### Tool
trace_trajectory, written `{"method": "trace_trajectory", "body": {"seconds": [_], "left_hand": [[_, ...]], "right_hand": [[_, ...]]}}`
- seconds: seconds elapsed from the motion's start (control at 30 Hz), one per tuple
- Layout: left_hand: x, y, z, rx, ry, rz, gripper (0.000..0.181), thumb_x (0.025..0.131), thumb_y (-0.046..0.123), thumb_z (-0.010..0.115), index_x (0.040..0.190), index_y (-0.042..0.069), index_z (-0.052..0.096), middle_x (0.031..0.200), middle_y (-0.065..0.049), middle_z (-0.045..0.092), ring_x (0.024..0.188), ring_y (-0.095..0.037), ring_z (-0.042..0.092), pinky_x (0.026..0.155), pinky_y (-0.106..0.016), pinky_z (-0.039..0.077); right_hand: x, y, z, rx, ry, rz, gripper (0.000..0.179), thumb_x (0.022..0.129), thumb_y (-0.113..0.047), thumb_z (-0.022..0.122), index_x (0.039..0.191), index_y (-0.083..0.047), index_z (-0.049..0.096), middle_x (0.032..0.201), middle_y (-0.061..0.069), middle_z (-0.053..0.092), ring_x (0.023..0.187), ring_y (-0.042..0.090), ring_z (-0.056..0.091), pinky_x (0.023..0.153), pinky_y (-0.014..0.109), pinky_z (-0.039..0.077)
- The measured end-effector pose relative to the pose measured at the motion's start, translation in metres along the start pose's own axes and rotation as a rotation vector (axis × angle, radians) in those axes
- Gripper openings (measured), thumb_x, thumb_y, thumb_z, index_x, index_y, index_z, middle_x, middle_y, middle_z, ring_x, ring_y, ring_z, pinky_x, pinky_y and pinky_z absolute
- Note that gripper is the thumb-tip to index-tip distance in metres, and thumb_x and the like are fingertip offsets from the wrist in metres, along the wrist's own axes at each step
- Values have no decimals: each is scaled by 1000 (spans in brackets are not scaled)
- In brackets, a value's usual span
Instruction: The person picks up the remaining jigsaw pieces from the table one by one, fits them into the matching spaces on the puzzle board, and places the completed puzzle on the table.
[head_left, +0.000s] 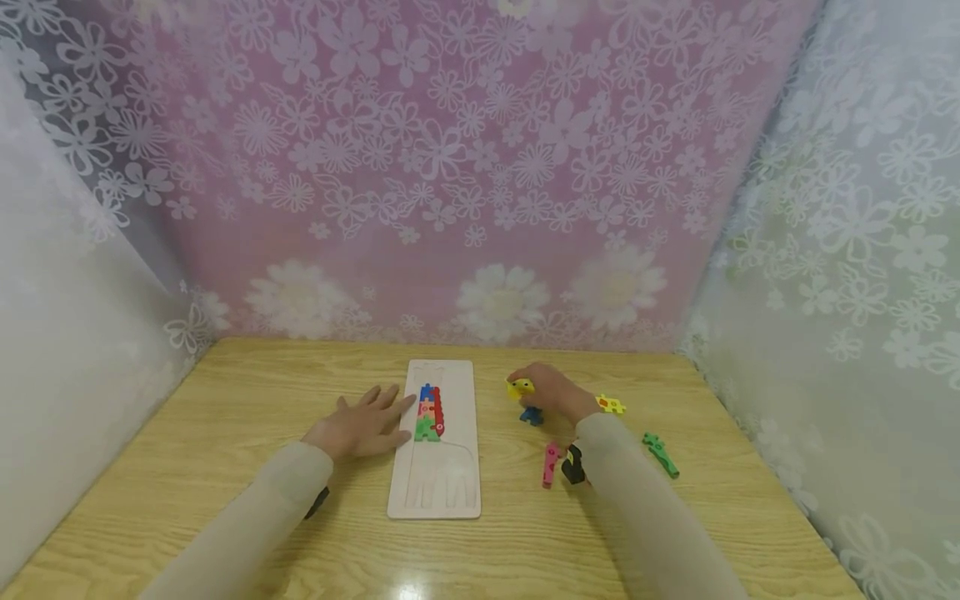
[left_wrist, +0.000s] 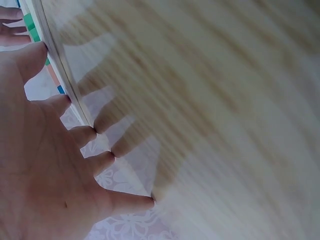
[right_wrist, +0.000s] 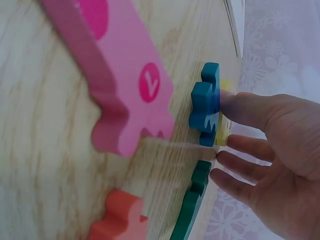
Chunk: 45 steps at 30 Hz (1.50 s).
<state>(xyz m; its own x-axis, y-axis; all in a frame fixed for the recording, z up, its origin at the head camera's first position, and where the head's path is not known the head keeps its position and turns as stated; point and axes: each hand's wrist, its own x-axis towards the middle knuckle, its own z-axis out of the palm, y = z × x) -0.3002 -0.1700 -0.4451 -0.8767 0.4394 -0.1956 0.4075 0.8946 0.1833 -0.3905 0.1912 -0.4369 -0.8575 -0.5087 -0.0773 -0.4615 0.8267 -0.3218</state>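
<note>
A pale wooden puzzle board point(head_left: 463, 400) lies on the table, with joined blue, orange, red and green pieces point(head_left: 428, 414) in its recess. My left hand point(head_left: 363, 427) is spread flat beside it, fingertips down; the thumb point(left_wrist: 35, 55) touches the board's edge. To the right of the board, my right hand point(head_left: 551, 387) pinches a yellow puzzle piece point(head_left: 520, 387) with eyes drawn on it. Just below that hand sits a blue piece point(head_left: 531, 416), which partly covers the yellow one point(right_wrist: 223, 135) in the right wrist view.
Near the right forearm lie a pink piece point(head_left: 551, 465), a green piece point(head_left: 662, 455) and another yellow piece point(head_left: 611, 404). An orange piece point(right_wrist: 120, 220) shows low in the right wrist view. Flowered cloth point(head_left: 465, 167) hangs along the back and sides of the wooden table point(head_left: 315, 542).
</note>
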Motion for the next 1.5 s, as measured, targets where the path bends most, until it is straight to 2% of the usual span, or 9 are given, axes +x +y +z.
{"method": "trace_trajectory", "body": {"seconds": [0.23, 0.53, 0.73, 0.9, 1.07, 1.27, 1.37, 1.5], "left_hand": [[0, 0, -3, 3, -10, -13, 75, 105, 66, 36, 167, 27, 19, 174, -15, 14, 159, -46, 16, 110, -88, 15], [0, 1, -4, -7, -25, -21, 75, 105, 65, 37, 167, 27, 19, 175, -15, 13, 160, -46, 15, 111, -88, 14], [0, 2, -4, -13, -23, -25, 74, 105, 64, 37, 167, 28, 19, 175, -14, 13, 160, -46, 14, 111, -87, 13], [0, 2, -3, -15, -22, -26, 74, 105, 64, 38, 167, 28, 20, 175, -14, 13, 160, -46, 14, 111, -87, 13], [0, 1, -3, -10, -22, -25, 74, 105, 64, 37, 167, 28, 20, 175, -14, 14, 160, -46, 15, 111, -87, 14], [0, 1, -2, -1, -21, -26, 74, 105, 65, 37, 167, 29, 20, 175, -13, 14, 160, -46, 16, 111, -87, 14], [1, 0, -1, 4, -17, -25, 74, 105, 65, 37, 167, 29, 20, 175, -13, 14, 160, -46, 16, 111, -87, 15], [2, 0, 0, 8, -16, -25, 74, 105, 65, 36, 167, 29, 20, 175, -13, 14, 160, -45, 16, 111, -87, 15]], "right_hand": [[2, 0, 1, -47, 36, -19, 45, 95, -11, 73, 139, -9, 65, 125, 17, 66, 113, 31, 61, 102, 49, 53], [0, -1, 1, -86, 53, -56, 44, 97, -16, 72, 139, -8, 65, 121, 18, 65, 101, 27, 57, 94, 48, 52], [0, 1, 4, -95, 95, -106, 41, 97, -17, 73, 136, -6, 67, 117, 18, 66, 100, 27, 59, 88, 46, 53], [2, 2, 6, -92, 138, -125, 41, 97, -20, 73, 135, -6, 68, 121, 20, 65, 104, 30, 61, 90, 47, 55], [5, -1, 6, -61, 200, -131, 40, 96, -23, 75, 132, -5, 71, 122, 19, 64, 108, 32, 62, 93, 48, 55], [5, -9, 4, 65, 245, -109, 44, 96, -25, 75, 134, -5, 69, 134, 19, 62, 120, 37, 61, 101, 52, 54], [7, -14, 4, 101, 271, -126, 44, 95, -24, 76, 133, -4, 70, 132, 19, 64, 119, 37, 61, 100, 52, 54], [11, -19, 4, 96, 307, -173, 41, 92, -21, 79, 128, -2, 72, 124, 18, 66, 111, 35, 62, 94, 49, 55]]}}
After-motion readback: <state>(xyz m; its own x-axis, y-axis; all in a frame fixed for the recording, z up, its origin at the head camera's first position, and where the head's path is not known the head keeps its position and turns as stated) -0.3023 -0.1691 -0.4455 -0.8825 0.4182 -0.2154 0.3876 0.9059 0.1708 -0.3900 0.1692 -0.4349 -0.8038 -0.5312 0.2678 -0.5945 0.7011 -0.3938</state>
